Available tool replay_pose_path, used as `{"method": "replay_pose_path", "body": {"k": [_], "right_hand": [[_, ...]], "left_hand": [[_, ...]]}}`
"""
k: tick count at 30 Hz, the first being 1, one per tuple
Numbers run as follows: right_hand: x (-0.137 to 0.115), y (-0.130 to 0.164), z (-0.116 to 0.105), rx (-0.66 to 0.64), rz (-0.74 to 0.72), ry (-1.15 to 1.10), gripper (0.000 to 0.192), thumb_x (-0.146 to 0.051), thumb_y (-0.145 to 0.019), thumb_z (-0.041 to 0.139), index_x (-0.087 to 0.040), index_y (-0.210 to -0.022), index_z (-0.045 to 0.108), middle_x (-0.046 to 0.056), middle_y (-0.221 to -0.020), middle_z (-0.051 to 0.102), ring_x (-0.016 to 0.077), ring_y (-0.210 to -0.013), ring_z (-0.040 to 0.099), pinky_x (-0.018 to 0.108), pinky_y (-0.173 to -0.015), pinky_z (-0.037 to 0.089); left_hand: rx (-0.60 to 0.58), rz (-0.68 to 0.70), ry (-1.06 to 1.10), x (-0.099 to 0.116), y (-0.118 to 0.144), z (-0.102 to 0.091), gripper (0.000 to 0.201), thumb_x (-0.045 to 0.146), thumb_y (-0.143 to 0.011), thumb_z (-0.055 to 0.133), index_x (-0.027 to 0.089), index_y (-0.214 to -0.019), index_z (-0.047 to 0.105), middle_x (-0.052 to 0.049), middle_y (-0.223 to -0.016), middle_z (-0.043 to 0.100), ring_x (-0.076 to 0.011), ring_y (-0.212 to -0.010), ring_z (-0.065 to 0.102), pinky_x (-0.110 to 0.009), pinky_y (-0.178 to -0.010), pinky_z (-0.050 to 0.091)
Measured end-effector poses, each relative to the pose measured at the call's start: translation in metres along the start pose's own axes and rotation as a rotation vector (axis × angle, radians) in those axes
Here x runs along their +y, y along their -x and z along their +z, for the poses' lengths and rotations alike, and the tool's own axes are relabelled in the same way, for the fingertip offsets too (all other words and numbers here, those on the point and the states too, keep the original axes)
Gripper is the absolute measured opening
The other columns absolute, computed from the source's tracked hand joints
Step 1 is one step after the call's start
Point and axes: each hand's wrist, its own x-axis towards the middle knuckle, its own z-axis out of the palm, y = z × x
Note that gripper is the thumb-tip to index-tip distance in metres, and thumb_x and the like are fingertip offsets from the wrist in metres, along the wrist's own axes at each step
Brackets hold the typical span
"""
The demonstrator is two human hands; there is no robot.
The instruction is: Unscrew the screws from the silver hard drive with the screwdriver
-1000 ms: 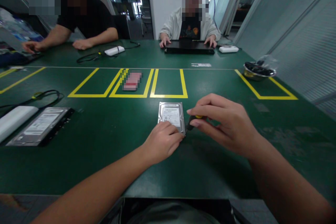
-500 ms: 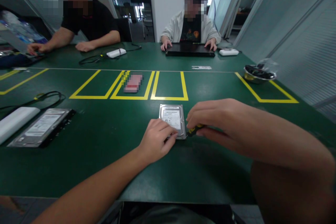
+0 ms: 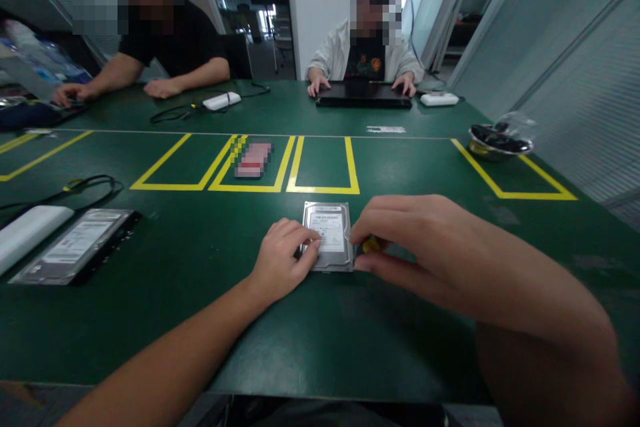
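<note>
- Progress: judged as under way. The near hard drive [image 3: 334, 230] lies flat, label up, on the tabletop [image 3: 200, 240]; any screws are too small to make out, so what is done and what is left cannot be told.
- Left hand [image 3: 283, 253]: bent fingers touch the drive's left side; whether gripping or only steadying, cannot tell.
- Right hand [image 3: 425, 233]: grasps the black-and-yellow tool [image 3: 371, 245] just beside the drive's right edge; tip hidden.
- Count: hard drives, two, including the left-hand drive [image 3: 75, 247]; tools, one; white boxes [image 3: 33, 233], three; bowls [image 3: 493, 155], one.
</note>
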Motion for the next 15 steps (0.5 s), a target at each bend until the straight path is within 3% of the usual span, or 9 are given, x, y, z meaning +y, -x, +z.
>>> {"method": "replay_pose_path", "body": {"k": [8, 15], "right_hand": [[0.005, 0.001, 0.000, 0.024, 0.051, 0.048, 0.008, -0.025, -0.091, 0.062, -0.020, -0.085, 0.064, 0.002, -0.082, 0.063, 0.0145, -0.069, 0.054, 0.026, -0.060, 0.036], [0.004, 0.002, -0.001, 0.039, 0.035, 0.065, 0.008, -0.023, -0.092, 0.060, -0.022, -0.092, 0.068, 0.003, -0.087, 0.063, 0.0148, -0.071, 0.057, 0.027, -0.061, 0.039]], "left_hand": [[-0.118, -0.204, -0.212, -0.022, -0.008, -0.007, 0.022, 0.028, -0.097, 0.042, 0.018, -0.086, 0.058, -0.004, -0.082, 0.063, -0.0210, -0.080, 0.057, -0.034, -0.071, 0.043], [-0.286, -0.252, -0.482, -0.037, -0.008, -0.003, 0.015, 0.026, -0.095, 0.044, 0.019, -0.090, 0.057, -0.007, -0.086, 0.067, -0.0240, -0.081, 0.062, -0.034, -0.066, 0.043]]}}
